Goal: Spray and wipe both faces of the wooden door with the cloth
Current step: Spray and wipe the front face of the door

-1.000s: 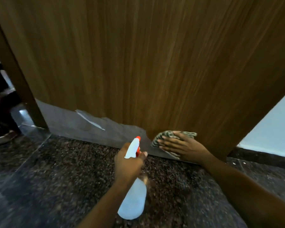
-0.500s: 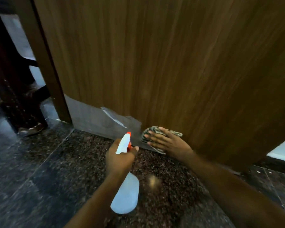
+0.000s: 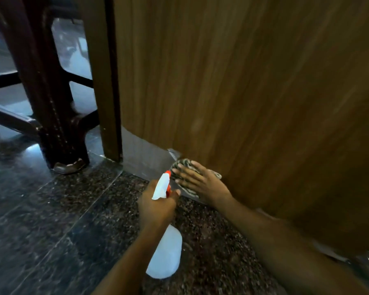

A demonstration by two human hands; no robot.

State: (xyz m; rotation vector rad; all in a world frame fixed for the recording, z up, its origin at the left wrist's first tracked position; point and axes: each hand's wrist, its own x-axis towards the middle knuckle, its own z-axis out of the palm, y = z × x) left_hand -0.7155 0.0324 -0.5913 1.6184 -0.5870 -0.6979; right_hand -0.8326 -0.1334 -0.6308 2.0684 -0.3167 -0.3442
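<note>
The cloth (image 3: 184, 163) lay flat against the foot of the door (image 3: 243, 92), pinned under the right hand (image 3: 200, 185). That hand's fingers were straight and fanned apart, and its palm pressed the fabric to the wood. Striped folds showed beyond the fingertips and behind the knuckles.

The fingertips pointed along the door's bottom edge, where a grey strip (image 3: 145, 158) ran on ahead of them to the jamb (image 3: 107, 92). That strip's long axis lay level with the floor (image 3: 51, 231), so the next wipe probably had to travel sideways in the direction the fingers pointed. The broad wooden face rose above the back of the hand.

The left hand (image 3: 156, 207) sat just beside and nearer the person than the right fingertips. It was curled round the neck of the bottle (image 3: 164, 258), with the white head and red nozzle aimed at the door close by the cloth. The bottle's body hung back toward the person, under the wrist.

Of the two, the right hand was the one already on the door. The left seemed placed to spray the strip ahead of it. Past the jamb, well beyond both hands, stood a dark leg (image 3: 51, 103).
</note>
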